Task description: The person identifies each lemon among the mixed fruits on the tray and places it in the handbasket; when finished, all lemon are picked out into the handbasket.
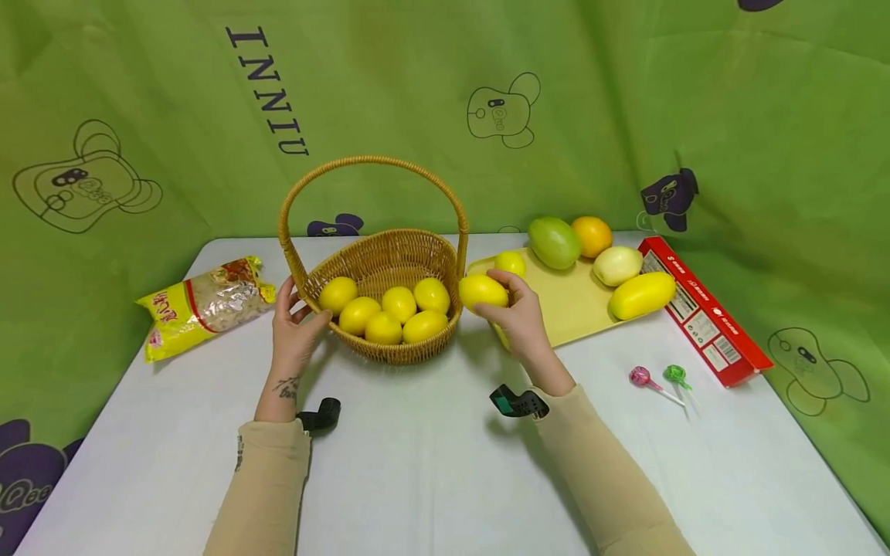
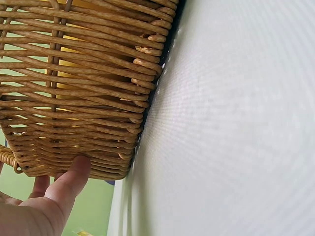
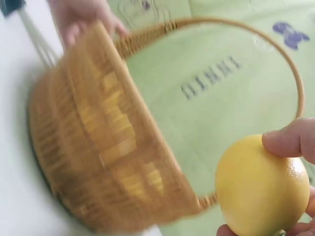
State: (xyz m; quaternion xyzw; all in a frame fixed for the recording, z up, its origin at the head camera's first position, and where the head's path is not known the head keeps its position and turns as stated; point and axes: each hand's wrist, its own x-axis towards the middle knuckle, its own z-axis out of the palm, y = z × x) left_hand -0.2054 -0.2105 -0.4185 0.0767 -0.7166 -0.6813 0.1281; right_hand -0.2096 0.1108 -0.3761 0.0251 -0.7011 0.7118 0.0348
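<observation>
My right hand (image 1: 520,318) holds a lemon (image 1: 480,292) between thumb and fingers, just off the right rim of a wicker basket (image 1: 389,354). In the right wrist view, the thumb lies on top of that lemon (image 3: 258,189) and fingertips show beneath. At the basket's left end, near the foot of its tall handle (image 1: 375,160), my left hand (image 1: 295,324) grips the side. The left wrist view has its thumb (image 2: 74,182) pressed on the weave, other fingers partly hidden behind. Several lemons (image 1: 382,328) lie inside the basket.
Right of the basket, a yellow tray (image 1: 566,328) bears another lemon (image 1: 511,263), a green mango (image 1: 554,242), an orange (image 1: 592,236), a pale fruit (image 1: 617,266) and a long yellow fruit (image 1: 643,296). Beyond are a red box (image 1: 709,313) and two lollipops (image 1: 640,376). A snack bag (image 1: 208,305) lies left.
</observation>
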